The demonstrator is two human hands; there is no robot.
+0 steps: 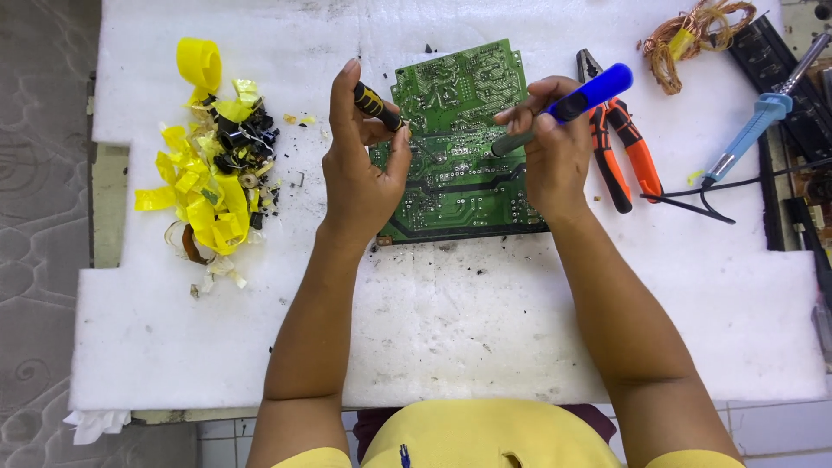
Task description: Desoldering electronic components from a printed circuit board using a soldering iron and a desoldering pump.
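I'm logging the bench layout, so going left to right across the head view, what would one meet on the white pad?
Pile of yellow tape scraps → left hand with a black-handled tool → green circuit board → right hand with a blue tool → orange pliers → light-blue soldering iron.

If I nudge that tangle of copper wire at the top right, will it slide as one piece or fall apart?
The copper wire tangle looks loosely coiled, so it probably drags as one springy clump. It seems light and may snag on the fuzzy white pad. Stray loops could catch the nearby pliers.
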